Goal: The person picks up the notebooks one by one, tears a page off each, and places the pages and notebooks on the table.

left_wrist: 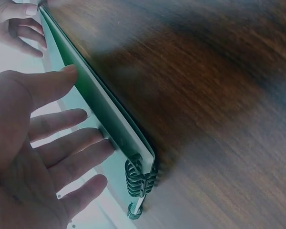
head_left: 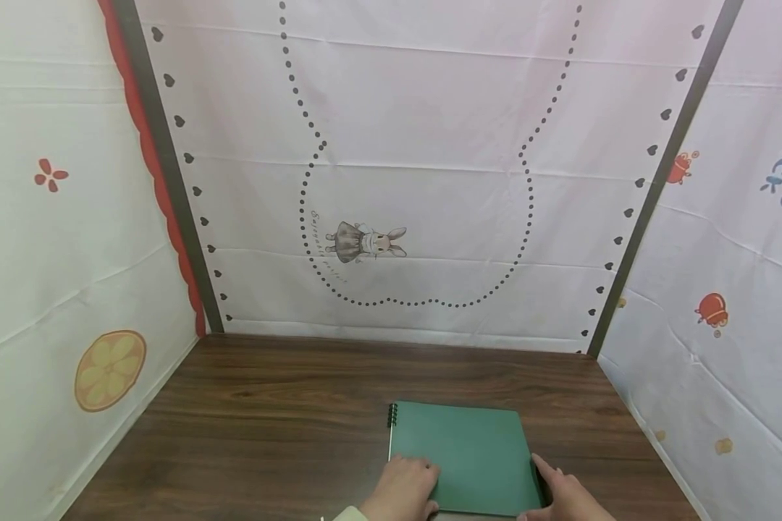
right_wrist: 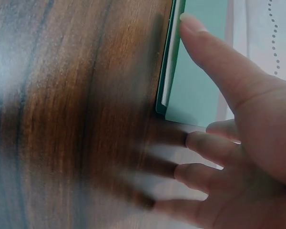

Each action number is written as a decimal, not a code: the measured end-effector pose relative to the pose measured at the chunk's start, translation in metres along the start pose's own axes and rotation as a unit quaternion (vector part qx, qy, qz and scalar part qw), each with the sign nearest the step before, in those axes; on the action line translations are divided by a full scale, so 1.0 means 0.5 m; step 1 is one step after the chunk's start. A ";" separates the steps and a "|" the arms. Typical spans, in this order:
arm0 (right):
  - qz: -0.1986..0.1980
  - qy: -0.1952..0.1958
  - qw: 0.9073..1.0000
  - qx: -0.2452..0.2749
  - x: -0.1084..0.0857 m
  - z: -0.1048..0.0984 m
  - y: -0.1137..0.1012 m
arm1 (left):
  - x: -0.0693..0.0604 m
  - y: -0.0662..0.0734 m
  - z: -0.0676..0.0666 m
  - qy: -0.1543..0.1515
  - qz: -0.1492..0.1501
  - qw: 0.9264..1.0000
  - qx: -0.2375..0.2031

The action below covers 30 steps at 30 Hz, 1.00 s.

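Relaxed left hand [head_left: 404,488], fingers loosely extended, at the left end of the green notebook [head_left: 463,456]; right hand [head_left: 563,496] spread wide at its right end, thumb by the near corner. Between both, notebook on the wooden counter [head_left: 287,405], spiral binding [head_left: 392,415] to the left. Possible skewing or a bent cover, from uneven pressure. Hard to tell: how firm the fingertip contact. Cut off in the head view: both forearms.

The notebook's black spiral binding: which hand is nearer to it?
Left. The left hand is at the bound edge of the green notebook, close to the black spiral binding; the right hand is at the opposite edge.
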State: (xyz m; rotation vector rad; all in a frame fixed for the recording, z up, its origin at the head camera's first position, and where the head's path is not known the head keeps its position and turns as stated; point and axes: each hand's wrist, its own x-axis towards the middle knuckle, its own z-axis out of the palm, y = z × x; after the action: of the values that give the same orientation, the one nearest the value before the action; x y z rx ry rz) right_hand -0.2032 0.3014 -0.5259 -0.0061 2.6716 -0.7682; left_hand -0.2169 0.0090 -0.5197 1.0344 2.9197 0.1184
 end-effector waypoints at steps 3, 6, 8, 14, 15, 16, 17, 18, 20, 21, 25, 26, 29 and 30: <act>0.004 0.000 1.000 0.001 -0.002 -0.001 0.002 | 0.000 0.002 0.001 0.001 0.002 1.000 0.011; 0.003 0.000 1.000 0.006 -0.005 -0.004 0.003 | -0.001 0.002 -0.003 -0.001 0.005 1.000 0.016; 0.008 -0.001 1.000 0.009 -0.004 -0.004 0.004 | -0.001 0.003 -0.005 -0.004 0.008 1.000 0.017; 0.019 -0.016 1.000 0.015 0.009 -0.005 0.021 | -0.004 0.003 -0.006 0.000 0.019 1.000 0.021; 0.019 -0.018 1.000 0.016 0.011 -0.005 0.024 | -0.005 0.003 -0.006 0.003 0.021 0.999 0.023; 0.017 -0.026 0.999 0.013 0.012 -0.006 0.027 | -0.006 0.003 -0.005 0.006 0.024 0.999 0.027; 0.017 -0.027 0.999 0.013 0.013 -0.007 0.027 | -0.007 0.004 -0.005 0.008 0.026 0.999 0.029; 0.017 -0.028 0.999 0.016 0.013 -0.007 0.028 | -0.008 0.004 -0.005 0.010 0.028 0.999 0.032; 0.016 -0.029 0.999 0.020 0.011 -0.008 0.025 | -0.010 0.006 -0.005 0.016 0.031 0.999 0.038; 0.018 -0.022 0.999 0.025 0.009 -0.007 0.022 | -0.011 0.006 -0.004 0.020 0.033 0.998 0.043; 0.021 -0.013 0.999 0.030 0.002 -0.006 0.014 | -0.013 0.007 -0.004 0.032 0.038 0.998 0.049; 0.022 -0.013 0.999 0.031 0.002 -0.006 0.014 | -0.014 0.007 -0.004 0.035 0.040 0.997 0.048; 0.029 -0.025 0.999 0.023 0.003 -0.009 0.015 | -0.016 0.006 -0.007 0.042 0.051 0.997 0.040; 0.031 -0.028 0.999 0.022 0.004 -0.009 0.015 | -0.017 0.005 -0.008 0.044 0.053 0.997 0.037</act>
State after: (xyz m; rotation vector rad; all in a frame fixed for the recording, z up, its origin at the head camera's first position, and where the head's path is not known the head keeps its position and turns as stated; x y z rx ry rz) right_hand -0.2061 0.3101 -0.5269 0.0644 2.5895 -0.7966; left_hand -0.2090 0.0056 -0.5155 1.2264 2.9668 0.0613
